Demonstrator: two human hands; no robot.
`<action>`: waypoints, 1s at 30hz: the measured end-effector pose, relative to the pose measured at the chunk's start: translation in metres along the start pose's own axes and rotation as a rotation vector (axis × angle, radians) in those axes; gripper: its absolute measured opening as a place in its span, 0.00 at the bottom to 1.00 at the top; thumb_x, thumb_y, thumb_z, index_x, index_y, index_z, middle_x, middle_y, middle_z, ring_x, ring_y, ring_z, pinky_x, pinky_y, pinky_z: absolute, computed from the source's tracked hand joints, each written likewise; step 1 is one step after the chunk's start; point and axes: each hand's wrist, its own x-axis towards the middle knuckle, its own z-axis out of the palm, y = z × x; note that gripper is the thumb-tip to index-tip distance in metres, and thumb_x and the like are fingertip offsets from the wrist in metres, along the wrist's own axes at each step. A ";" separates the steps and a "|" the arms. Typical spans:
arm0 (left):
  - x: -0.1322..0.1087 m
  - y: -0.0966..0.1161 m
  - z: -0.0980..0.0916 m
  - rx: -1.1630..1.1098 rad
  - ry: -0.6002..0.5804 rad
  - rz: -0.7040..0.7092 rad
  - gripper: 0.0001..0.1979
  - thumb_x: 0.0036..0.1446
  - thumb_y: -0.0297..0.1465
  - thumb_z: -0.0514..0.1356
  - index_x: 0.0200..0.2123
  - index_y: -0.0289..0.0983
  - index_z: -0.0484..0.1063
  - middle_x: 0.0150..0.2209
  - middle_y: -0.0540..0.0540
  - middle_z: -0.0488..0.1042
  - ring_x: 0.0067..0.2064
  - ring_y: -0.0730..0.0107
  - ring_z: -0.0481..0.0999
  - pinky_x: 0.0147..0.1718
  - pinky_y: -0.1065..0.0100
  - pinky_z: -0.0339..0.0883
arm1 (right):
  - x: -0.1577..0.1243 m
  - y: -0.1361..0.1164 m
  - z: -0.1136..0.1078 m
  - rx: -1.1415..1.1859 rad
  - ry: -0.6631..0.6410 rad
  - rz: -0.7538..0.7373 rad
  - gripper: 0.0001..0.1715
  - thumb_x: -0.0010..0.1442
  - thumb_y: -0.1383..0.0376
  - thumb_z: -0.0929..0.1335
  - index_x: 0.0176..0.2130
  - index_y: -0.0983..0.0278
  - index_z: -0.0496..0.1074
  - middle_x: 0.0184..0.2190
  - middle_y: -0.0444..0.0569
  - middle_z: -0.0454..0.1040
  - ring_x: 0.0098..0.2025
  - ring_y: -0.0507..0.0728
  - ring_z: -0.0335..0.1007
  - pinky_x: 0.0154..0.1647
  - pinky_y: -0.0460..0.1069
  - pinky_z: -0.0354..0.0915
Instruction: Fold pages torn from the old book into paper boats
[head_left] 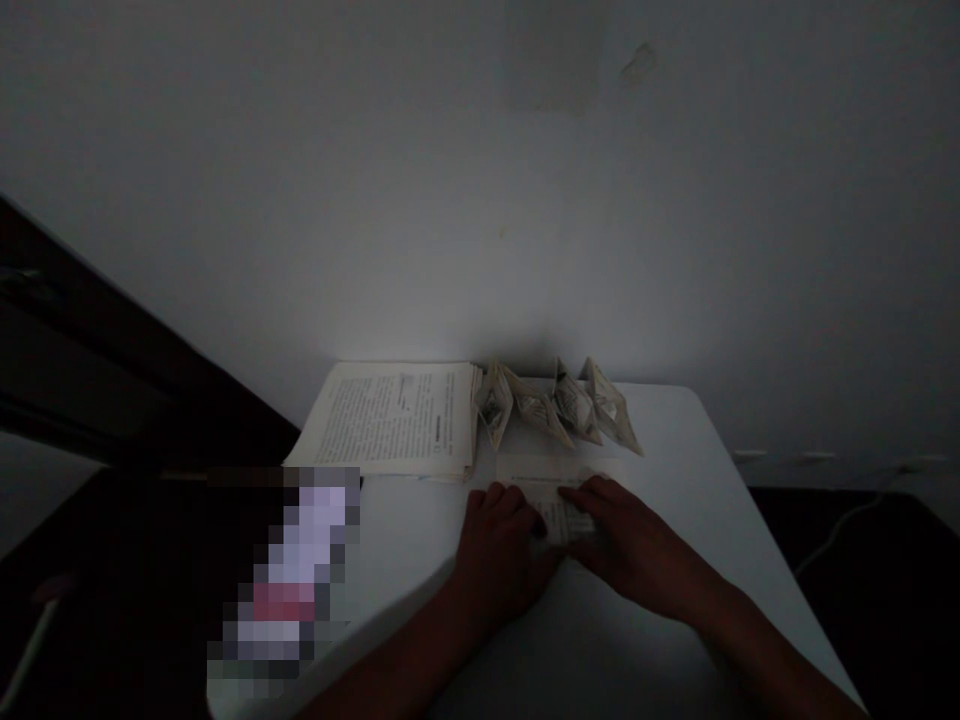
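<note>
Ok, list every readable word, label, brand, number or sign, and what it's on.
None legible.
Page stack: printed lines, too small and blurred.
Folded papers: print, unreadable.
Sheet between left hand and right hand: faint print, unreadable.
Pixelated patch: masked, cannot tell.

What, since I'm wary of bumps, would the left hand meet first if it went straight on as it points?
Beyond the paper it touches, the left hand would probably meet the leftmost folded paper shape first; depth is unclear, so perhaps the second shape instead.
</note>
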 end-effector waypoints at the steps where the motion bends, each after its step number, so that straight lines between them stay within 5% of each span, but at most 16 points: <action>1: 0.001 -0.002 -0.001 0.011 0.006 -0.017 0.10 0.48 0.38 0.63 0.30 0.38 0.71 0.34 0.47 0.69 0.41 0.60 0.66 0.40 0.59 0.56 | 0.000 0.000 0.000 -0.005 -0.004 0.008 0.33 0.50 0.63 0.70 0.55 0.63 0.62 0.46 0.52 0.66 0.50 0.61 0.61 0.53 0.55 0.58; 4: 0.004 -0.010 -0.004 0.057 0.030 -0.075 0.07 0.51 0.36 0.61 0.28 0.39 0.72 0.33 0.48 0.69 0.40 0.61 0.67 0.41 0.59 0.56 | 0.001 0.000 0.001 -0.018 -0.016 0.035 0.40 0.45 0.61 0.73 0.56 0.62 0.62 0.47 0.52 0.66 0.50 0.62 0.60 0.54 0.55 0.57; 17: 0.013 -0.029 -0.015 0.222 0.133 -0.298 0.10 0.56 0.35 0.55 0.27 0.37 0.72 0.30 0.47 0.70 0.36 0.66 0.70 0.38 0.65 0.62 | 0.001 -0.001 0.000 -0.015 -0.024 0.055 0.40 0.45 0.61 0.73 0.56 0.62 0.62 0.46 0.52 0.66 0.49 0.61 0.61 0.53 0.54 0.57; 30: 0.017 -0.031 -0.019 0.258 0.195 -0.274 0.06 0.51 0.29 0.55 0.24 0.36 0.69 0.28 0.45 0.68 0.34 0.63 0.69 0.35 0.63 0.62 | 0.000 0.001 0.003 -0.020 0.010 0.031 0.40 0.43 0.61 0.74 0.55 0.60 0.62 0.45 0.51 0.66 0.49 0.62 0.62 0.52 0.56 0.59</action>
